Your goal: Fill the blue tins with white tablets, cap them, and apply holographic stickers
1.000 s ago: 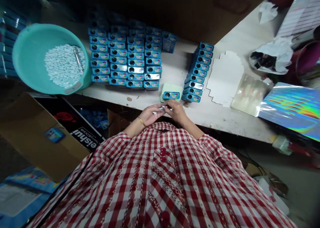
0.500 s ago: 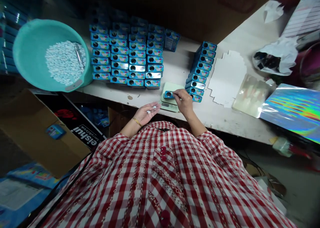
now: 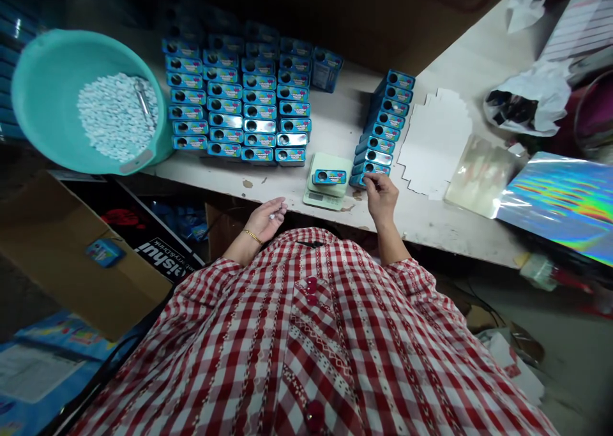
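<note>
Right hand at the near end of a row of blue boxes, left hand curled around white pieces

In the centre of the frame, the left hand is palm up, loosely curled around a few small white pieces. Right of centre, the right hand's bent fingertips meet the nearest box in a slanting row of boxes; whether they grip it, I cannot tell. Between the hands and slightly above them, a single blue box lies on a pale green scale. Further up, left of the scale, stands a block of boxes with round dark openings. A turquoise basin at the upper left contains many white pellets and a metal scoop.
</note>
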`<action>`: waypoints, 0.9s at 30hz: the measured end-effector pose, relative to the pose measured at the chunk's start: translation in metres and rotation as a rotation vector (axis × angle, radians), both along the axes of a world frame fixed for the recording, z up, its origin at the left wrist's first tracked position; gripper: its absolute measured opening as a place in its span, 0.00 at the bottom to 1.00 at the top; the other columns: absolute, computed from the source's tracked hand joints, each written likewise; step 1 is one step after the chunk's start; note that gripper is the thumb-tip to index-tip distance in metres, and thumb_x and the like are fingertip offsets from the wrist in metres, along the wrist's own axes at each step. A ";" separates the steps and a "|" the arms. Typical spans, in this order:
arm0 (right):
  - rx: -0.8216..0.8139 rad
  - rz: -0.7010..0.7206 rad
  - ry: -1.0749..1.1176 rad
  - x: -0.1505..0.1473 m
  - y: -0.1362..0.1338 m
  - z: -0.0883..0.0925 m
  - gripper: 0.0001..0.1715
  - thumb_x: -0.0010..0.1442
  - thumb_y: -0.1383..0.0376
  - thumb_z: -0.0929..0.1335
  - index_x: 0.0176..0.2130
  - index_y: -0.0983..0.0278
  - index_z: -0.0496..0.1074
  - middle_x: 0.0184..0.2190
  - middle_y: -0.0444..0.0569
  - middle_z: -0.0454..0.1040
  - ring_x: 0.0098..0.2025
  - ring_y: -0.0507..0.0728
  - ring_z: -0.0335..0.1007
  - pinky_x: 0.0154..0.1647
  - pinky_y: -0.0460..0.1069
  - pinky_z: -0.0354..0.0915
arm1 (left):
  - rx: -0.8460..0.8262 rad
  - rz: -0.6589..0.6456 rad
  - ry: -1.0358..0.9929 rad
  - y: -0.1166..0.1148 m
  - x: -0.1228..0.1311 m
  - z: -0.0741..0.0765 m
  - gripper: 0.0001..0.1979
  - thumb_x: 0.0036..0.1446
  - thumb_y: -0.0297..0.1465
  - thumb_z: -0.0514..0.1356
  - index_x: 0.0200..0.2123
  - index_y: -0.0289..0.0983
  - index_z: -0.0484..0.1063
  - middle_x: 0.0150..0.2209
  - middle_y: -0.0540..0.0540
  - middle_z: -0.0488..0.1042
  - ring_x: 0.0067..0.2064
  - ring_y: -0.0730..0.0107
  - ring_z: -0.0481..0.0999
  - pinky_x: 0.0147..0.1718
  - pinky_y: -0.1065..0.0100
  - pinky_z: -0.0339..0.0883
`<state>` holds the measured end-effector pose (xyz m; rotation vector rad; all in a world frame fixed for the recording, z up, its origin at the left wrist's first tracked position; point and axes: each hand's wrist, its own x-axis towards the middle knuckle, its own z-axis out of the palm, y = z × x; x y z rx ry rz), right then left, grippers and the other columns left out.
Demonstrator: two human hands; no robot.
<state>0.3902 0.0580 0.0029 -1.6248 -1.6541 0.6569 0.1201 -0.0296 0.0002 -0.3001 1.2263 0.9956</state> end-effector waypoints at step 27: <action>-0.041 0.978 -0.297 -0.070 -0.015 0.019 0.13 0.63 0.64 0.61 0.42 0.63 0.74 0.37 0.53 0.71 0.41 0.58 0.65 0.42 0.53 0.65 | 0.268 -0.259 -0.217 0.028 0.042 0.017 0.16 0.49 0.15 0.56 0.41 0.31 0.74 0.38 0.43 0.77 0.41 0.70 0.76 0.53 0.62 0.64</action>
